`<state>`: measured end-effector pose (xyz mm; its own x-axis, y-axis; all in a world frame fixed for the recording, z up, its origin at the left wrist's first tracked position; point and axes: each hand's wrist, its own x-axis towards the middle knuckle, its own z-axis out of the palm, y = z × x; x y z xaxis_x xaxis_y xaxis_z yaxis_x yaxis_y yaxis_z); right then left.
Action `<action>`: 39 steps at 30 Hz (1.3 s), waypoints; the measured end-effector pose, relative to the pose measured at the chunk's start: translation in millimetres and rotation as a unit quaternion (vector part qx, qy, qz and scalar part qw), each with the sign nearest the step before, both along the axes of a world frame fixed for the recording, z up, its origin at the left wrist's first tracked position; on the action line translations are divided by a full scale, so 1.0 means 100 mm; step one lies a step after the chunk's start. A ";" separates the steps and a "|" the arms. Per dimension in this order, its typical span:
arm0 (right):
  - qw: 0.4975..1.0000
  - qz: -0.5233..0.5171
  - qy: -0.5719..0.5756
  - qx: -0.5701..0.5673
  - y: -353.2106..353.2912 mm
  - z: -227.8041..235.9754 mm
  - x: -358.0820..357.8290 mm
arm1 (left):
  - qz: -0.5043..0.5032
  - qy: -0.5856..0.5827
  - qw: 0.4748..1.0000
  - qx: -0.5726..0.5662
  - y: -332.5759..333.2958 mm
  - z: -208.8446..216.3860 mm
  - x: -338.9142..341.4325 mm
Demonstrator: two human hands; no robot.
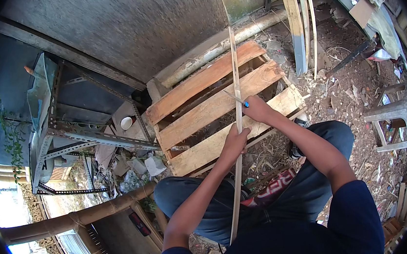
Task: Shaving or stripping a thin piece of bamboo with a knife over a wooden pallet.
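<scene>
From where I stood, I could see the person sitting with knees apart before a slatted pallet (205,149), bent over a long, pale strip (235,65). The strip ran lengthwise over the pallet, its near end by the person's lap and its far part reaching past the farthest slat toward a large grey panel (121,32). I couldn't tell whether it touched the slats.

The left hand (233,144) was closed around the strip above the nearest slat, thumb out to the right. A little farther along, the right hand (259,110) was curled around the blue handle of a knife (246,104), whose thin blade lay across the strip, pointing away to the left. I couldn't make out whether the edge had bitten in.

A printed red wrapper (275,187) lay on the littered ground between the legs. Off to the right stood a whitish plastic stool (396,116), and upright planks (295,25) rose beyond the pallet. On the left were a metal frame (101,136) and a white cup (126,123), with a bamboo pole (99,215) nearer.
</scene>
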<state>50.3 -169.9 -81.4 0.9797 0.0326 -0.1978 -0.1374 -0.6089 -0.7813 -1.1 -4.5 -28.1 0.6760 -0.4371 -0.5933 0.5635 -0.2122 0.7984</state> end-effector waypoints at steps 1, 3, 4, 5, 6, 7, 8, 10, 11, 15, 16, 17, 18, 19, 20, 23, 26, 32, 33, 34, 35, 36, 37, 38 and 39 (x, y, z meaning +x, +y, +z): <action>1.000 0.000 -0.002 -0.005 0.00 -0.01 0.00 | 0.000 0.002 1.000 0.000 0.00 0.00 0.00; 1.000 0.000 -0.005 -0.009 0.00 -0.02 0.01 | 0.001 0.005 1.000 0.005 0.00 -0.01 0.01; 1.000 0.007 -0.002 -0.001 0.00 -0.02 0.02 | 0.002 0.008 1.000 0.009 0.00 -0.01 0.01; 1.000 0.014 0.002 0.007 0.00 -0.03 0.03 | 0.001 0.008 1.000 0.009 -0.01 -0.01 0.01; 1.000 0.013 0.002 0.007 0.00 -0.03 0.03 | -0.003 0.007 1.000 0.000 -0.01 -0.01 0.00; 1.000 0.020 -0.002 -0.004 0.00 -0.03 0.03 | -0.007 0.006 1.000 -0.009 -0.01 -0.01 0.00; 1.000 0.027 -0.005 -0.015 0.00 -0.03 0.03 | -0.007 0.006 1.000 -0.009 -0.02 0.01 0.00; 0.999 0.029 -0.007 -0.026 0.00 -0.01 0.04 | 0.000 0.012 1.000 -0.010 -0.02 0.04 -0.01; 0.999 0.031 -0.009 -0.037 0.00 0.01 0.04 | 0.000 0.012 1.000 -0.011 -0.02 0.06 -0.01; 0.998 0.045 -0.008 -0.040 -0.02 0.16 0.06 | 0.015 -0.010 1.000 -0.007 -0.02 0.06 -0.04; 0.998 0.041 -0.015 -0.055 -0.01 0.20 0.06 | 0.014 -0.041 0.999 0.014 -0.02 0.04 -0.05; 0.997 0.034 -0.021 -0.071 -0.04 0.23 0.07 | 0.012 -0.041 0.999 0.012 -0.03 0.06 -0.06; 0.997 0.032 -0.020 -0.072 -0.07 0.23 0.10 | 0.010 -0.053 0.998 0.015 -0.04 0.07 -0.07; 0.997 0.018 -0.023 -0.076 -0.12 0.24 0.13 | 0.009 -0.065 0.998 0.018 -0.05 0.09 -0.08; 0.997 0.006 -0.026 -0.078 -0.12 0.27 0.15 | 0.010 -0.065 0.998 0.018 -0.05 0.11 -0.09; 0.995 -0.009 -0.034 -0.098 -0.15 0.39 0.16 | 0.015 -0.062 0.998 -0.008 -0.06 0.19 -0.10; 0.999 -0.018 -0.009 -0.047 -0.10 0.40 0.12 | 0.023 -0.023 0.998 -0.045 -0.04 0.25 -0.08; 0.998 0.022 -0.018 -0.062 -0.06 0.45 0.10 | 0.034 0.017 0.997 -0.073 0.00 0.28 -0.05; 0.998 0.022 -0.018 -0.063 -0.06 0.46 0.11 | 0.032 0.002 0.998 -0.060 -0.02 0.27 -0.06; 0.995 0.022 -0.020 -0.096 -0.07 0.48 0.11 | 0.030 -0.013 0.998 -0.048 -0.02 0.26 -0.07; 0.991 0.022 -0.022 -0.129 -0.08 0.49 0.11 | 0.030 -0.013 0.998 -0.048 -0.02 0.27 -0.07; 0.991 0.022 -0.022 -0.129 -0.08 0.50 0.12 | 0.029 -0.011 0.998 -0.050 -0.02 0.28 -0.08; 0.991 0.012 -0.014 -0.136 -0.08 0.50 0.13 | 0.029 -0.008 0.998 -0.052 -0.03 0.29 -0.08; 0.990 0.003 -0.006 -0.141 -0.08 0.50 0.13 | 0.029 -0.008 0.998 -0.052 -0.03 0.29 -0.08; 0.990 0.003 -0.006 -0.141 -0.08 0.50 0.13 | 0.028 -0.005 0.998 -0.053 -0.02 0.30 -0.08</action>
<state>63.0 -178.0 -31.8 0.9820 -0.0171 -0.1880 -0.1253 -0.8038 -0.5816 -9.3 -6.9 2.2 0.7071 -0.4581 -0.5387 0.5636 -0.0951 0.8206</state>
